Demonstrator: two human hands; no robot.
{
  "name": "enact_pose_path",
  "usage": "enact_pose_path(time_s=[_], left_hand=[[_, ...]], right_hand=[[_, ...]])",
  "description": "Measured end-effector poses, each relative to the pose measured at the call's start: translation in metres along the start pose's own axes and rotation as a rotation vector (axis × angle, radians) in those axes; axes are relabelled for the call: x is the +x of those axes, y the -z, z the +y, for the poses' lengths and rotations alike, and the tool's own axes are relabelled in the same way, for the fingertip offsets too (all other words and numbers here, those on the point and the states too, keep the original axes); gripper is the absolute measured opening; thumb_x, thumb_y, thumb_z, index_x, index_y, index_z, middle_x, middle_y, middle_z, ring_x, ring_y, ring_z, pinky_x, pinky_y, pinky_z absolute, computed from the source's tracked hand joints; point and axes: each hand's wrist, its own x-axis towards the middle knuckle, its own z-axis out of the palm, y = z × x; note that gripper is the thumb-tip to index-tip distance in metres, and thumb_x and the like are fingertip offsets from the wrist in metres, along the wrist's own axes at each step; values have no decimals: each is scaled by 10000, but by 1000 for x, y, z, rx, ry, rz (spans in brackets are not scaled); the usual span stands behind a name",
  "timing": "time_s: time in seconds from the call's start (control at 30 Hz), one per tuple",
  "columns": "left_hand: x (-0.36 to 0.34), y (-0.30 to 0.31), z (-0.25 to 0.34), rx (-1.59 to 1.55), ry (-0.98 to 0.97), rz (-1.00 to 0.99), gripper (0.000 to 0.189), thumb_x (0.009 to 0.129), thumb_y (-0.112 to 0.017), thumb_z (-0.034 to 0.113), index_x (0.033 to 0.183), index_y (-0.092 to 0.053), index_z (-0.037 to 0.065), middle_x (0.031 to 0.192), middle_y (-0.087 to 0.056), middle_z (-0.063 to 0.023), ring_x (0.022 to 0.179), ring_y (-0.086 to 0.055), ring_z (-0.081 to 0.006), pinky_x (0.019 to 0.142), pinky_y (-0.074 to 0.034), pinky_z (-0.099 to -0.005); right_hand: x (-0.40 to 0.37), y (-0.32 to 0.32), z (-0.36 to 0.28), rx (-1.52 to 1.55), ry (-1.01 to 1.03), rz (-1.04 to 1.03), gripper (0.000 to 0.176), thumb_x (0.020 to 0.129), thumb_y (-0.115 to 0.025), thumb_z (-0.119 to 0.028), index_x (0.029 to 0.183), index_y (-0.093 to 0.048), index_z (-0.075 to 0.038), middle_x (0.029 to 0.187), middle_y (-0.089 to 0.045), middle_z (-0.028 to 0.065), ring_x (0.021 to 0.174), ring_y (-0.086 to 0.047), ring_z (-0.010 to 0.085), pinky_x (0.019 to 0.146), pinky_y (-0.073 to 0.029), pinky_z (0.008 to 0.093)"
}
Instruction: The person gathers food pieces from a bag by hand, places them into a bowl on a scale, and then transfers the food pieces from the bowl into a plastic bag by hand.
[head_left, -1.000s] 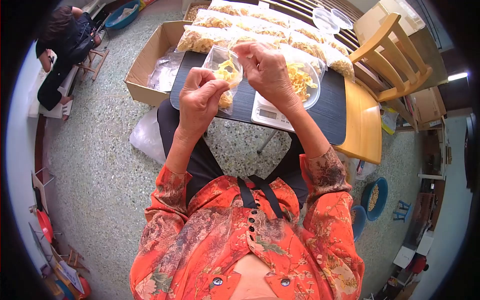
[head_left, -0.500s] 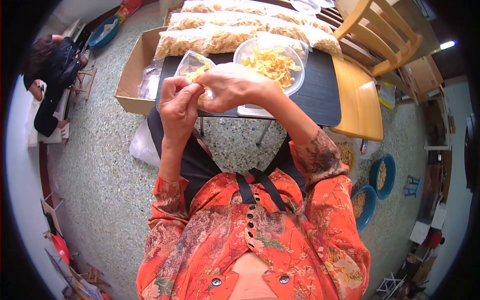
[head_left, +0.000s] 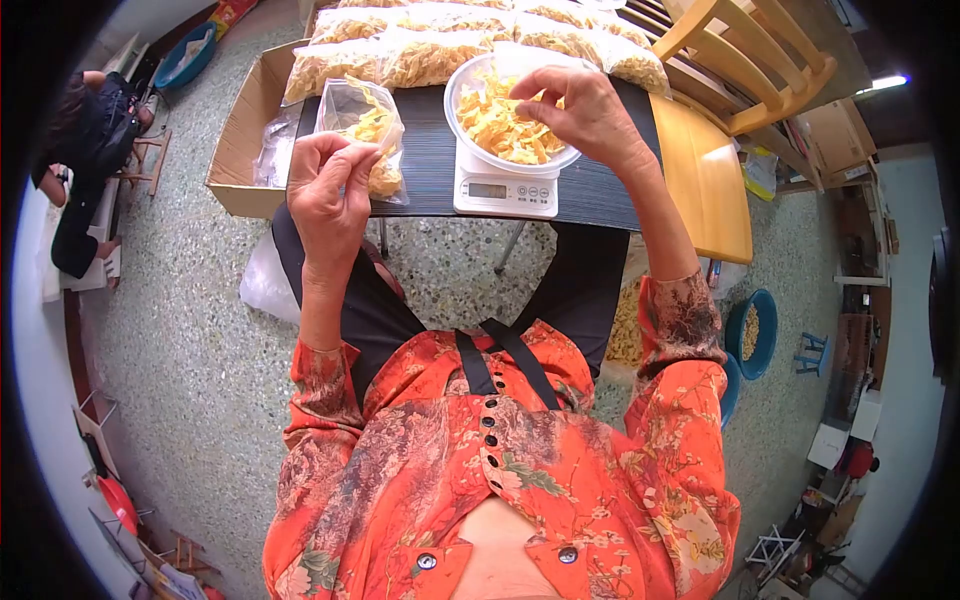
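Observation:
My left hand (head_left: pixel 330 185) pinches the rim of a clear plastic bag (head_left: pixel 390 180) with thumb and fingers. The bag stands open on the dark table, partly filled with yellow, dried-looking flakes (head_left: pixel 372 125). Over the white bowl (head_left: pixel 462 134) hovers my right hand (head_left: pixel 588 115), its bent fingers apart and nothing visible in them. More yellow flakes (head_left: pixel 500 120) fill the bowl, which rests on a white digital scale (head_left: pixel 507 192); I cannot read its display.
Filled clear bags (head_left: pixel 435 58) lie in rows along the table's back. A cardboard box (head_left: pixel 245 195) stands left, a wooden chair (head_left: pixel 705 180) right. Blue basins (head_left: pixel 760 330) are on the floor at right. Another person (head_left: pixel 85 150) sits at far left.
My right hand has left the bag and moved right over the bowl. My left hand keeps its pinch on the bag. The whole view has shifted slightly, and the scale now shows.

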Motion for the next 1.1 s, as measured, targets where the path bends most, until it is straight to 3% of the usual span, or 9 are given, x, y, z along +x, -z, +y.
enact_pose_path(time_s=[0.17,0.3,0.5,0.7,0.77,0.8,0.97,1.03,1.1], left_hand=[[1,-2,7,6,-13,-27,169,788,-789,-40,945,-750,9,914,-602,-73,831,-618,-195,738,-519,-313],[3,-2,9,25,-27,-48,166,791,-793,-31,946,-752,10,914,-605,-74,830,-622,-197,747,-522,-311],[5,-5,10,30,-28,-62,163,792,-794,-26,946,-752,10,919,-611,-76,826,-623,-197,745,-521,-310],[7,-8,8,30,-34,-50,165,789,-793,-31,943,-751,10,915,-613,-76,822,-622,-197,734,-518,-308],[8,-10,8,25,-41,-46,166,788,-793,-33,943,-751,10,915,-614,-75,821,-622,-196,731,-519,-308],[8,-11,8,24,-45,-40,166,788,-792,-34,943,-750,10,915,-613,-73,819,-622,-195,729,-519,-307],[14,-14,12,12,-69,-22,167,789,-792,-36,944,-751,11,917,-608,-70,819,-623,-191,723,-521,-307],[14,-15,12,5,-57,-28,167,789,-795,-32,943,-751,14,922,-605,-71,819,-623,-191,721,-524,-310],[14,-18,10,-10,-61,-34,167,789,-796,-29,943,-753,16,925,-604,-72,820,-625,-192,718,-525,-311]], right_hand=[[-1,-17,3,-28,184,-66,326,813,-805,-170,1131,-739,-146,1030,-707,63,823,-688,216,768,-551,368],[8,-37,0,-145,222,-107,414,770,-797,-192,1177,-721,-183,1076,-691,81,1033,-676,303,923,-517,437],[12,-47,9,-200,222,-127,291,813,-785,-204,1097,-733,-169,1035,-681,73,915,-690,295,848,-526,428],[9,-39,24,-113,328,160,165,846,-781,-192,957,-751,-75,830,-698,68,755,-695,223,714,-552,365],[5,-32,26,209,-66,135,169,875,-783,-181,941,-740,-32,746,-687,38,682,-661,142,646,-540,320],[3,-30,26,303,-78,207,180,906,-776,-187,940,-736,-15,734,-678,12,653,-618,74,588,-516,256],[2,-15,34,883,-371,243,197,917,-771,-197,947,-736,-5,783,-688,13,642,-601,57,515,-486,188],[2,-14,35,1469,-537,238,183,915,-774,-166,969,-708,-4,799,-665,12,630,-586,62,495,-486,182],[1,-11,27,1487,-594,252,187,905,-781,-145,992,-687,-8,796,-648,9,617,-579,62,480,-487,174]])
